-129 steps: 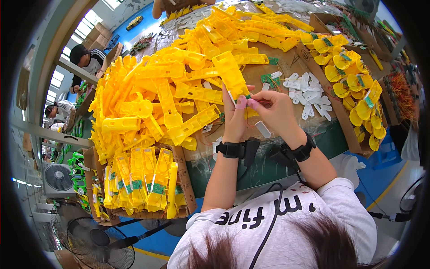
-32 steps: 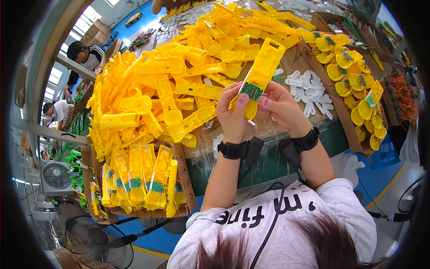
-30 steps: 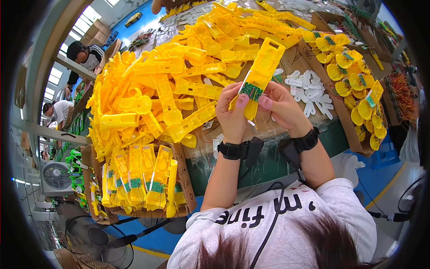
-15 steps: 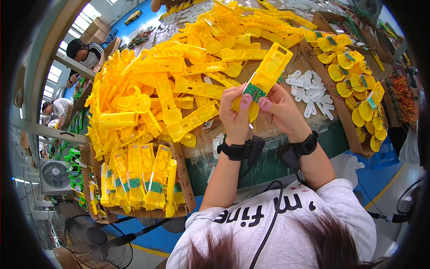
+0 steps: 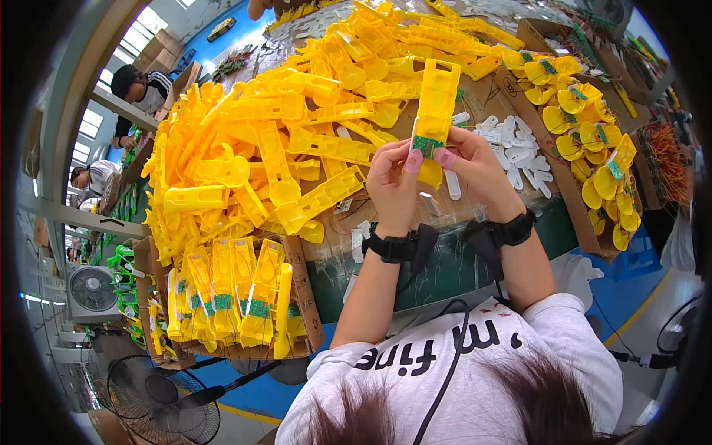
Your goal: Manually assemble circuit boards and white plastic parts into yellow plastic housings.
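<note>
- Holding a long yellow plastic housing [image 5: 434, 111] upright above the bench, both hands pinch its lower end; the piece is flat, glossy and rectangular, with a rounded slot near the top
- left hand [image 5: 393, 185]: fingers curled, thumb pressed onto the small green circuit board [image 5: 427, 145] seated in the housing's lower part; black strap on the wrist
- right hand [image 5: 478, 167]: thumb and fingers clamp the housing's right edge, thumb tip just beside the board; black strap on this wrist too
- heap of yellow housings [image 5: 297, 133]: smooth moulded shells, tangled, piled to the left of and behind the hands
- cardboard tray [image 5: 300, 297] at lower left: housings stood in a row, each with a green board fitted
- white plastic pieces [image 5: 512, 148]: small flat oblongs scattered right of the hands
- round yellow caps [image 5: 586, 133] in a cardboard box, far right
</note>
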`<state>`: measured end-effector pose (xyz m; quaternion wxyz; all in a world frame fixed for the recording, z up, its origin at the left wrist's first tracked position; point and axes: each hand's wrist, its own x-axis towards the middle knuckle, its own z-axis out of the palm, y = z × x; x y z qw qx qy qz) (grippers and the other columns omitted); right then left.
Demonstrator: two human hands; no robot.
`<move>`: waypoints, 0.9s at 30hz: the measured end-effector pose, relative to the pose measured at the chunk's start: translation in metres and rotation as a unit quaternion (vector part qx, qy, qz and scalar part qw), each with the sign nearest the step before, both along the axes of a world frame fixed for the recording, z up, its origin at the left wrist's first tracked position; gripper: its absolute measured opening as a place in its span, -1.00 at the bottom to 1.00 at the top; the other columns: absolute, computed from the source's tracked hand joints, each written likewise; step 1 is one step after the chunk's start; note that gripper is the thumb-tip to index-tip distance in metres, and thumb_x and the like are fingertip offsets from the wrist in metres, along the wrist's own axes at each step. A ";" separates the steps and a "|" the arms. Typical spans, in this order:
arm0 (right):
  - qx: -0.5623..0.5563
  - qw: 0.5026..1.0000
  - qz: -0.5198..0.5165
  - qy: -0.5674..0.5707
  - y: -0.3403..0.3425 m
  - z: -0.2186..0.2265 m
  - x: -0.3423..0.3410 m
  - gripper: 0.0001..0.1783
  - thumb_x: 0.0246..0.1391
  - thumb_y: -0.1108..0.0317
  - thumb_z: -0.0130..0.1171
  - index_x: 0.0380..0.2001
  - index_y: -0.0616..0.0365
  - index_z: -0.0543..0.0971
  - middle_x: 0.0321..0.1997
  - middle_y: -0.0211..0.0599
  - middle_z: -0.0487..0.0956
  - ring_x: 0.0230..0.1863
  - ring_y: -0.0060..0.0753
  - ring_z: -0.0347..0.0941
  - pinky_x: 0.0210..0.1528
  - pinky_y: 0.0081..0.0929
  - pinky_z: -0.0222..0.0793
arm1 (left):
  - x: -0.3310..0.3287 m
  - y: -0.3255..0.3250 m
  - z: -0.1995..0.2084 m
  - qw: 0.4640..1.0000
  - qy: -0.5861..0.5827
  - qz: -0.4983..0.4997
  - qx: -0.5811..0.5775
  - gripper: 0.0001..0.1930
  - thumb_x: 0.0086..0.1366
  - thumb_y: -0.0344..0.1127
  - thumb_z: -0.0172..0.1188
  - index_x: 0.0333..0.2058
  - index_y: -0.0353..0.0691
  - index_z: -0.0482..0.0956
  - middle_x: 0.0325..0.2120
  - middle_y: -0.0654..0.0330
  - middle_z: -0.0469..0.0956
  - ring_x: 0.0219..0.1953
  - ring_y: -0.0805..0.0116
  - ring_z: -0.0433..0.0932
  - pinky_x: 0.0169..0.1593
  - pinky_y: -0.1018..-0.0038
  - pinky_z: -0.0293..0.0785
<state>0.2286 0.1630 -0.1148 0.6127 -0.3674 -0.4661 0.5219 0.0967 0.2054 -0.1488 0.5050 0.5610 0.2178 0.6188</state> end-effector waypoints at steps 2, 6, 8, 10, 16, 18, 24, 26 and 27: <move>0.006 1.000 -0.004 -0.002 0.000 0.000 0.006 -0.61 -0.02 0.41 0.11 -0.09 0.32 0.38 -0.19 -0.37 0.48 -0.19 -0.67 0.38 -0.13 -0.69 0.31 | -0.004 0.001 0.003 1.000 0.018 -0.020 0.010 -0.76 0.14 -0.44 0.12 -0.20 -0.34 0.40 -0.26 0.14 0.43 -0.22 0.45 0.43 -0.09 0.55 0.35; -0.003 0.996 0.053 -0.065 0.002 0.004 0.012 -0.63 -0.02 0.44 0.10 -0.12 0.35 0.39 -0.20 -0.38 0.47 -0.21 -0.68 0.37 -0.15 -0.69 0.31 | -0.009 0.002 0.015 0.976 -0.040 -0.188 -0.103 -0.65 0.18 -0.40 0.06 -0.05 -0.36 0.31 -0.19 0.14 0.42 -0.17 0.46 0.42 -0.07 0.53 0.34; -0.008 0.993 0.071 -0.096 0.002 0.004 0.012 -0.64 -0.02 0.45 0.10 -0.13 0.36 0.40 -0.20 -0.38 0.47 -0.21 -0.68 0.37 -0.16 -0.69 0.32 | -0.005 0.002 0.012 0.961 -0.069 -0.236 -0.129 -0.61 0.20 -0.39 0.03 0.00 -0.36 0.27 -0.16 0.14 0.42 -0.15 0.46 0.41 -0.06 0.52 0.34; -0.009 0.995 0.046 -0.083 0.003 0.002 0.009 -0.65 -0.04 0.46 0.10 -0.13 0.34 0.38 -0.23 -0.38 0.47 -0.23 -0.67 0.37 -0.16 -0.69 0.32 | -0.002 0.002 0.004 0.942 -0.105 -0.264 -0.179 -0.56 0.21 -0.36 0.01 0.06 -0.36 0.21 -0.11 0.16 0.41 -0.10 0.46 0.40 -0.03 0.53 0.32; -0.022 0.996 -0.007 -0.084 0.006 0.001 0.007 -0.68 -0.07 0.45 0.15 -0.21 0.25 0.35 -0.32 -0.38 0.46 -0.27 -0.67 0.37 -0.21 -0.72 0.32 | 0.002 0.000 0.001 0.956 -0.105 -0.212 -0.173 -0.61 0.21 -0.33 0.03 0.00 -0.30 0.27 -0.16 0.20 0.42 -0.15 0.46 0.43 -0.08 0.53 0.37; -0.031 0.996 0.013 -0.078 0.006 0.004 0.009 -0.68 -0.08 0.45 0.17 -0.23 0.25 0.35 -0.31 -0.36 0.47 -0.27 -0.67 0.38 -0.21 -0.71 0.31 | -0.001 0.001 0.002 0.953 -0.101 -0.224 -0.174 -0.60 0.22 -0.27 0.00 0.01 -0.30 0.25 -0.14 0.17 0.41 -0.13 0.41 0.42 -0.06 0.47 0.37; -0.071 0.990 0.108 -0.059 0.006 0.004 0.007 -0.66 -0.10 0.44 0.19 -0.23 0.26 0.34 -0.31 -0.34 0.47 -0.26 -0.62 0.38 -0.17 -0.68 0.31 | -0.015 0.012 0.009 0.893 -0.238 -0.275 -0.267 -0.53 0.28 -0.02 -0.23 0.02 -0.23 0.19 -0.08 0.06 0.36 -0.05 0.16 0.37 0.03 0.20 0.29; -0.076 0.987 0.132 -0.059 0.005 0.001 -0.003 -0.66 -0.09 0.44 0.19 -0.23 0.26 0.34 -0.30 -0.35 0.46 -0.25 -0.61 0.39 -0.15 -0.67 0.31 | -0.018 0.015 0.009 0.882 -0.216 -0.286 -0.306 -0.56 0.28 -0.03 -0.21 0.02 -0.18 0.20 -0.13 0.10 0.39 -0.06 0.15 0.38 0.02 0.22 0.30; -0.068 0.988 0.137 -0.036 0.006 -0.005 -0.007 -0.65 -0.09 0.42 0.19 -0.22 0.27 0.34 -0.28 -0.35 0.46 -0.23 -0.60 0.38 -0.13 -0.66 0.30 | -0.019 0.011 0.010 0.890 -0.223 -0.276 -0.287 -0.57 0.27 -0.03 -0.20 0.01 -0.15 0.21 -0.21 0.11 0.40 -0.08 0.17 0.39 0.01 0.23 0.30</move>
